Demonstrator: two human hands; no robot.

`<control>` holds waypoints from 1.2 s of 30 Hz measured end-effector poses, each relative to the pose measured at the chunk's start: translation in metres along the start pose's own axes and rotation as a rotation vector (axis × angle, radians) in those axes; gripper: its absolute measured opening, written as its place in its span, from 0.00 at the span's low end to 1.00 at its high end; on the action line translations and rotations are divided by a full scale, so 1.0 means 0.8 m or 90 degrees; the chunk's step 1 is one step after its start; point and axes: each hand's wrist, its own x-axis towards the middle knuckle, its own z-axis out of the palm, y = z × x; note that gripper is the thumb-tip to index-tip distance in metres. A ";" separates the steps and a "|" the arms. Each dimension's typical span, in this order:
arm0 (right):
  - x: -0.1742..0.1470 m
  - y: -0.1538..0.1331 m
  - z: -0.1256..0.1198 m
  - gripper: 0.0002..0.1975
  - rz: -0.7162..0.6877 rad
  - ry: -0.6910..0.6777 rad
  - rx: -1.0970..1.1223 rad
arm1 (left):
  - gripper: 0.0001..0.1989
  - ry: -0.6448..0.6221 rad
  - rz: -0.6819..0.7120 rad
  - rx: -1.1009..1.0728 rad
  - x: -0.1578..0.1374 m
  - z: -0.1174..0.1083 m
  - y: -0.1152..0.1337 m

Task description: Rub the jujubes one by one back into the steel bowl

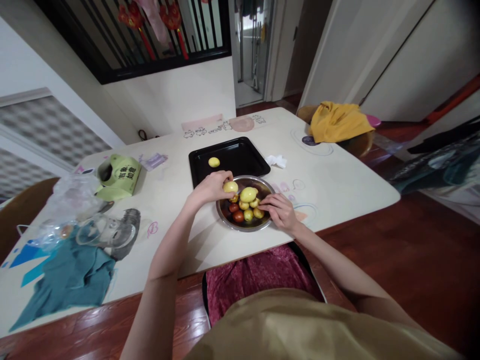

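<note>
A round metal bowl (250,229) stands near the front edge of the table, holding several yellow and reddish-brown fruits. At its left side, my left hand (213,188) grips a yellow lemon (230,187) above the other fruits. A larger lemon (248,194) rests on top in the middle. Over the right rim reaches my right hand (280,211), its fingers bent and close together, fingertips against the small yellow fruits (258,212). Whether they pinch one is hidden. Behind the bowl lies a black tray (240,152) with one lemon (213,162) on it.
A crumpled white tissue (276,161) lies right of the tray. On the left are a green box (119,176), a purple packet (154,161), clear plastic bags (73,197), a clear cup (108,231) and a teal cloth (71,280). Yellow cloth (337,122) drapes over a chair at the far right.
</note>
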 end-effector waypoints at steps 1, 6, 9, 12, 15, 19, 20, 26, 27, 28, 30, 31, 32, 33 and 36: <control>0.000 0.000 0.000 0.21 0.000 0.000 -0.001 | 0.15 -0.014 -0.007 0.004 0.000 0.002 0.002; 0.004 -0.002 0.001 0.20 -0.014 0.018 -0.003 | 0.14 -0.053 -0.055 0.007 0.002 0.011 0.009; 0.004 -0.003 0.001 0.20 -0.016 0.021 -0.002 | 0.15 -0.072 -0.064 0.002 0.002 0.014 0.008; 0.002 -0.001 0.002 0.20 -0.013 0.018 -0.004 | 0.19 -0.095 -0.035 -0.008 -0.001 0.015 0.004; -0.001 0.000 0.003 0.21 0.007 0.008 -0.002 | 0.24 -0.109 0.001 -0.018 -0.004 0.018 0.001; -0.002 0.001 0.003 0.21 0.009 0.010 -0.002 | 0.25 -0.120 -0.003 -0.001 -0.005 0.020 0.002; -0.002 0.001 0.003 0.21 0.004 0.012 0.000 | 0.26 -0.122 -0.005 0.006 -0.006 0.019 0.002; -0.003 0.003 0.002 0.21 0.012 -0.008 0.016 | 0.24 -0.086 0.017 0.051 -0.010 0.008 0.001; -0.003 0.003 0.002 0.21 0.016 -0.010 0.016 | 0.23 -0.060 0.020 0.056 -0.009 0.006 -0.001; -0.004 0.003 0.002 0.21 0.019 -0.010 0.015 | 0.22 -0.026 0.026 0.059 -0.006 0.005 -0.003; -0.003 0.002 0.003 0.21 0.020 -0.003 0.014 | 0.21 0.059 0.040 0.061 0.002 0.007 -0.012; -0.003 0.002 0.003 0.21 0.017 0.003 0.015 | 0.21 0.105 0.046 0.063 0.008 0.010 -0.019; -0.003 0.002 0.003 0.21 0.013 0.008 0.015 | 0.21 0.149 0.050 0.069 0.015 0.013 -0.029; -0.003 0.001 0.003 0.20 0.009 0.012 0.015 | 0.23 0.186 0.049 0.080 0.022 0.018 -0.040; -0.003 0.002 0.003 0.20 0.009 0.008 0.016 | 0.27 0.228 0.030 0.098 0.043 0.034 -0.083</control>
